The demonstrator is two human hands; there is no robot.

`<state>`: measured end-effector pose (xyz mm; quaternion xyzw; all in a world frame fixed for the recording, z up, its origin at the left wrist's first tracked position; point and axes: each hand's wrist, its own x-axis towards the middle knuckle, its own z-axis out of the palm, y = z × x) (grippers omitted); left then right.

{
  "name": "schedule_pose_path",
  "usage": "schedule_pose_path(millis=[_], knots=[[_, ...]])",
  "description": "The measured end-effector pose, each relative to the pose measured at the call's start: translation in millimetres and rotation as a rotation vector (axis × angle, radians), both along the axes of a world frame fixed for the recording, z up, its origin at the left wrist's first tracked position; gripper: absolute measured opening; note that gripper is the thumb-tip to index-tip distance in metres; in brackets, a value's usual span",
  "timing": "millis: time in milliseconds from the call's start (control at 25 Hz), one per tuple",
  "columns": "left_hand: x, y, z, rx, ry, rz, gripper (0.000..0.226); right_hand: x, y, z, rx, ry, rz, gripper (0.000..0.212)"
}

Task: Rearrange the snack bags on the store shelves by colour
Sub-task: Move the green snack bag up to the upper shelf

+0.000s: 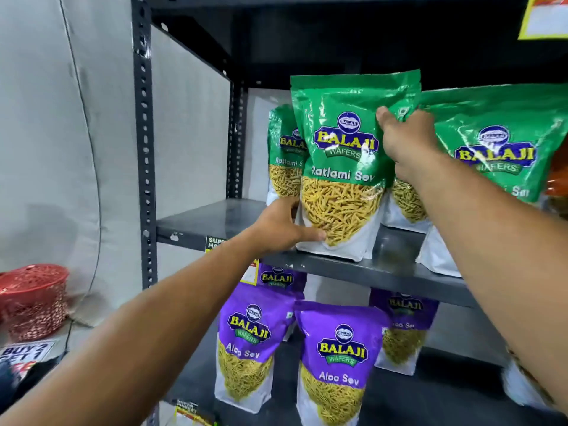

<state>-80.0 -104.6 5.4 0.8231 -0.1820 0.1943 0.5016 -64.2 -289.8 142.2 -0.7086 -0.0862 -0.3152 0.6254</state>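
Observation:
A green Ratlami Sev bag (344, 167) stands upright at the front of the upper grey shelf (215, 219). My left hand (279, 226) grips its lower left corner. My right hand (405, 139) holds its upper right edge. Another green bag (284, 149) stands behind it on the left, and a third green bag (498, 149) leans on the right. On the shelf below stand several purple Aloo Sev bags: one (249, 339) at the left, one (338, 358) in front, one (402, 327) further back.
The left part of the upper shelf holds nothing. A perforated grey upright (144, 149) borders the rack on the left. A red mesh basket (33, 299) sits low at the left. A yellow price tag (544, 16) hangs top right. Orange packaging (558, 179) shows at the right edge.

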Motion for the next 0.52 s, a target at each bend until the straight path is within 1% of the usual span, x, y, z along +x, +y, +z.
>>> schedule_pose_path(millis=[40,120,240,320,360,400,440,480,520], knots=[[0,0,-1,-0.006,-0.002,0.005,0.069,0,0,-3,-0.018,-0.003,-0.003,0.072],[3,1,-3,-0.025,0.013,-0.006,0.075,2,-2,-12,-0.044,-0.006,-0.006,0.074],[-6,-2,-2,-0.034,0.036,0.000,0.070,-4,-8,-29,-0.127,0.011,0.003,0.079],[-13,-7,-7,-0.046,0.035,0.037,0.065,-8,-15,-43,-0.163,0.002,0.027,0.075],[-16,-7,-9,-0.060,0.021,0.070,0.077,-10,-17,-50,-0.186,0.006,0.052,0.070],[-17,-7,-11,-0.068,0.012,0.101,0.085,-13,-19,-56,-0.214,0.019,0.076,0.065],[-16,-6,-12,-0.076,0.005,0.107,0.087,-13,-20,-63,-0.231,0.042,0.100,0.060],[-17,-6,-11,-0.083,-0.008,0.104,0.079,-15,-20,-67,-0.227,0.069,0.120,0.053],[-15,-6,-12,-0.079,-0.021,0.105,0.064,-15,-20,-72,-0.207,0.104,0.133,0.048]])
